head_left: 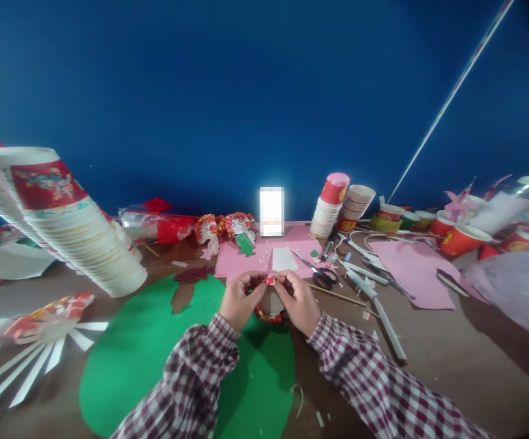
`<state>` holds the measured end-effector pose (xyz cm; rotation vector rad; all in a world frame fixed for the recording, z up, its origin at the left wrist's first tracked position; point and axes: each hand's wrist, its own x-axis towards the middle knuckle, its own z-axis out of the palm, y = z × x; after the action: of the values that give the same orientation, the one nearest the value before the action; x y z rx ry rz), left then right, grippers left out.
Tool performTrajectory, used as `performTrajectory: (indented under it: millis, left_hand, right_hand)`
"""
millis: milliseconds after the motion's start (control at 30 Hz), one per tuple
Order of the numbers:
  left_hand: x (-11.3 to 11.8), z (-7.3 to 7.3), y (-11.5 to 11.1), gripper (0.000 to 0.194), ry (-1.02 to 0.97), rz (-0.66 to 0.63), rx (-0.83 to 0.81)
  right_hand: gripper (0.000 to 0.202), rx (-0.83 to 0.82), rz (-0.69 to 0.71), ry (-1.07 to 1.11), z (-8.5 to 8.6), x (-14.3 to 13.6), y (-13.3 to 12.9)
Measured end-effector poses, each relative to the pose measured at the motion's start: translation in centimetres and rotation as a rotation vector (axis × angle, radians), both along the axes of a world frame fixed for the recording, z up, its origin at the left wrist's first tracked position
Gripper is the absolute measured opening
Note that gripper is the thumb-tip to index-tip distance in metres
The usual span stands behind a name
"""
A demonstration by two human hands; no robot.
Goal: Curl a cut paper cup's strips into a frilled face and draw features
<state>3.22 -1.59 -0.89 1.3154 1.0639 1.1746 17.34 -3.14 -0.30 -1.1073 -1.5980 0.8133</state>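
Note:
Both hands meet in the middle of the view, over the edge of a green paper sheet [145,360]. My left hand [242,299] pinches one side of a small red and gold paper ornament [270,318]. The other side is pinched between the thumb and fingers of my right hand [299,300]. The ornament hangs below the fingertips as a curved band with a pale middle. Just beyond the hands lie pink sheets [241,256] with a white piece of paper [283,259] on them. Black-handled scissors [326,275] rest to the right of them.
Tall stacks of paper cups [81,225] lean at the left. More cup stacks [328,207] stand at the back. A glue gun [376,305], a wooden stick [337,294] and another pink sheet [413,274] lie right. A cut, fanned paper cup [54,332] lies left.

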Motion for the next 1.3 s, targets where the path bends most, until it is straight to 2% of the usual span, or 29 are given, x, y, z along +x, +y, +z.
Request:
performTrajectory:
  millis: [300, 633, 1067, 1300]
  left_hand:
    - [0.07, 0.00, -0.07, 0.027, 0.013, 0.002, -0.002]
    - [0.15, 0.41, -0.35, 0.025, 0.076, -0.007, 0.037]
    - [0.46, 0.92, -0.64, 0.019, 0.148, -0.024, 0.106]
    - [0.40, 0.77, -0.65, 0.018, 0.155, 0.010, 0.109]
  right_hand:
    - [0.012, -0.067, 0.068, 0.062, -0.52, -0.10, 0.10]
    - [0.009, 0.005, -0.034, -0.043, -0.17, 0.21, 0.27]
    - [0.009, -0.009, -0.033, -0.026, -0.08, 0.12, 0.25]
    - [0.007, 0.008, -0.033, -0.024, -0.01, 0.11, 0.22]
